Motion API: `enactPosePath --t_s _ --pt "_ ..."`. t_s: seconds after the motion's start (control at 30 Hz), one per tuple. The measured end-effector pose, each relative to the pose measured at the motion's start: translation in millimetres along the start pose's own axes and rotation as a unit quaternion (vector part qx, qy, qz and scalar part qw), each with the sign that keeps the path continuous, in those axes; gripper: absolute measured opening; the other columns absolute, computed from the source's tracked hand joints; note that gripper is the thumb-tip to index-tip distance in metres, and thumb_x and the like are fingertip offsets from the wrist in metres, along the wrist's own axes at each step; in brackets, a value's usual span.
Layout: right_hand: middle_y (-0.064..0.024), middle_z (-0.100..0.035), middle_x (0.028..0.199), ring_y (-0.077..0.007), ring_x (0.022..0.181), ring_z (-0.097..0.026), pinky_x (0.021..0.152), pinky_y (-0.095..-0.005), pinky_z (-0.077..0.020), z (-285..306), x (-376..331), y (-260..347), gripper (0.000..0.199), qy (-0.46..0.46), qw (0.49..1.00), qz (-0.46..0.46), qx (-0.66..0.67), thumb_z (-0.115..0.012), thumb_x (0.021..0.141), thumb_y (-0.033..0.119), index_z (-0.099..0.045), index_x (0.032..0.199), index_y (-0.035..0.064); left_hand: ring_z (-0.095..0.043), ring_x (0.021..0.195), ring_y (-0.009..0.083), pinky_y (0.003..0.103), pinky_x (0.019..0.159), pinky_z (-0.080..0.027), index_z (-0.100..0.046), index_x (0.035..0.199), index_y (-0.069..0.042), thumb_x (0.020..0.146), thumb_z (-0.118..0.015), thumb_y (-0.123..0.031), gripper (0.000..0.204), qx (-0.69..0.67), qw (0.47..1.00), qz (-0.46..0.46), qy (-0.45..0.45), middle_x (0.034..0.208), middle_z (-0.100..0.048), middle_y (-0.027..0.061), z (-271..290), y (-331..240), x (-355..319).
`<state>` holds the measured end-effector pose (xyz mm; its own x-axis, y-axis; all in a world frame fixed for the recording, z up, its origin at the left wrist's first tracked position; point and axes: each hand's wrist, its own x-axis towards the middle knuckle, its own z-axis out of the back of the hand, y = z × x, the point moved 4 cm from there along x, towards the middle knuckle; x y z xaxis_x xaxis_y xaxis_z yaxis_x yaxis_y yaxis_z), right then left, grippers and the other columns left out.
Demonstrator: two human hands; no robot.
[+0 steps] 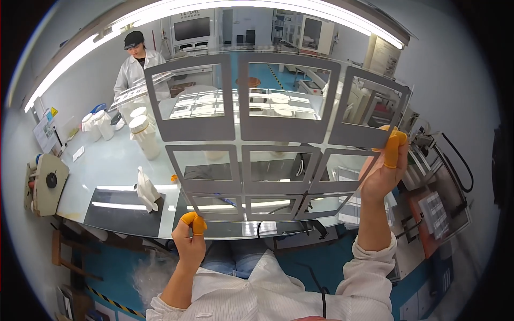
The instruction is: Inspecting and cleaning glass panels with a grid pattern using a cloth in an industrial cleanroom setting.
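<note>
So the fingers [199, 227] of the left hand [189, 245] wear orange finger covers and are pinching the bottom left corner of a big clear sheet [281, 143], while the right hand [378, 175], also in orange covers, has its fingers gripping the sheet's right edge, a good way higher up. The sheet's held up at a tilt in front of the person, over the counter [115, 170]; can't really tell if its lower edge touches anything. It's got 9 gray frames [289, 127] on it, 3 rows of 3, and you can see right through the windows. Left of it there's a black mat [107, 215] lying on the counter with a crumpled white cloth [146, 191] on it, and a white jar [144, 142] with a covered top stands farther back. Over at the far left is a beige machine [47, 184] with a black knob. Across the counter, a co-worker [140, 65] in a white coat and black cap stands looking down. Floor's [115, 267] blue, and a long light [257, 5] runs overhead.
</note>
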<state>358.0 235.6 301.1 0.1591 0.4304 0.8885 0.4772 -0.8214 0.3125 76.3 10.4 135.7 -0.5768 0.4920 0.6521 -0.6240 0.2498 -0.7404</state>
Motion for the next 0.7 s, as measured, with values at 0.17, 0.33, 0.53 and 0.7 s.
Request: enactPosePath --t_s 0.17,0.33,0.53,0.7 --pt "-0.0056 -0.055 0.100 -0.0117 0.091 -0.051 0.084 -0.0279 -0.0376 -18 3 14 0.022 0.076 0.997 0.006 0.031 -0.048 0.091 0.017 -0.052 0.106 0.0011 -0.049 0.067 0.0061 0.019 0.061 -0.039 -0.054 0.092 0.000 0.091 -0.052 -0.012 0.013 -0.025 0.997 0.055 0.044 0.074 -0.055 0.0014 -3 14 7" --pt "-0.0047 -0.055 0.103 -0.0105 0.094 -0.052 0.087 -0.0296 -0.0382 -35 -3 20 0.023 0.083 0.996 0.018 0.035 -0.051 0.090 0.015 -0.052 0.107 -0.0007 -0.047 0.065 0.0056 0.019 0.059 -0.037 -0.053 0.090 0.000 0.092 -0.051 -0.013 0.013 -0.089 0.993 0.082 0.014 0.072 -0.054 0.0015 -5 23 16" --pt "-0.0051 -0.056 0.103 -0.0103 0.093 -0.053 0.090 -0.0292 -0.0386 -42 -4 29 0.026 0.107 0.993 0.006 0.045 -0.051 0.091 0.015 -0.051 0.111 -0.0011 -0.046 0.064 0.0053 0.018 0.058 -0.037 -0.053 0.089 -0.001 0.092 -0.050 -0.014 0.013 -0.088 0.992 0.091 0.023 0.072 -0.053 0.0010 -4 29 18" --pt "-0.0048 -0.056 0.102 -0.0104 0.094 -0.054 0.090 -0.0299 -0.0387 -46 -3 31 0.026 0.106 0.994 -0.004 0.041 -0.051 0.091 0.017 -0.051 0.111 -0.0002 -0.045 0.063 0.0045 0.018 0.058 -0.035 -0.053 0.091 -0.003 0.092 -0.050 -0.016 0.014 -0.074 0.993 0.091 0.025 0.072 -0.052 -0.0004 -4 28 20"
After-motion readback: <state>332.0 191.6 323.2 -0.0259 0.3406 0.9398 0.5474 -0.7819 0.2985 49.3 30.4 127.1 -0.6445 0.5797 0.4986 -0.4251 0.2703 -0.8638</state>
